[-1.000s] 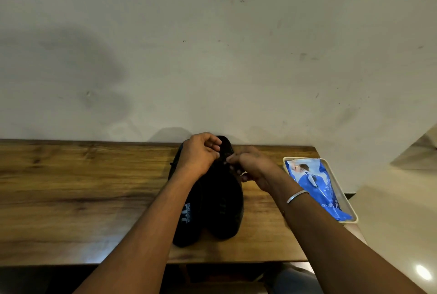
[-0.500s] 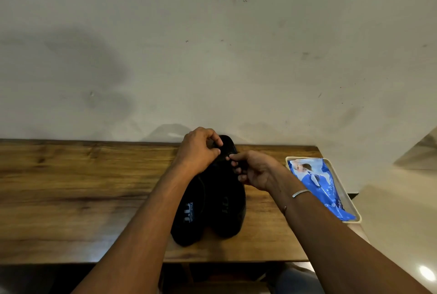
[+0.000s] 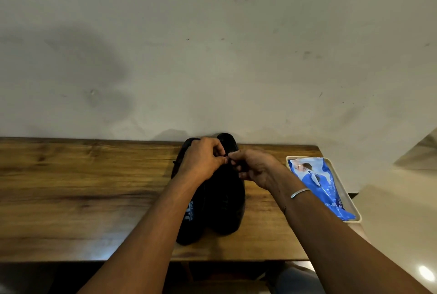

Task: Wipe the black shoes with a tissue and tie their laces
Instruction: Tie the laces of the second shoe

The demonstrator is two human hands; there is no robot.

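Two black shoes stand side by side on the wooden table [image 3: 82, 199], toes toward the wall. The left shoe [image 3: 191, 225] shows white lettering on its insole. Over the lace area of the right shoe [image 3: 227, 203] my two hands meet. My left hand [image 3: 203, 161] has its fingers curled and pinches a black lace. My right hand [image 3: 254, 167] pinches the lace from the other side, fingertips almost touching the left hand's. The laces themselves are mostly hidden by my fingers and the dark shoe.
A blue tissue packet [image 3: 319, 185] lies in a pale tray [image 3: 352, 206] at the table's right end. A stained wall runs right behind the table. The table's front edge is close to my body.
Both hands have shifted slightly nearer to me along the right shoe and closed in on each other, so their fingertips now meet over the laces.
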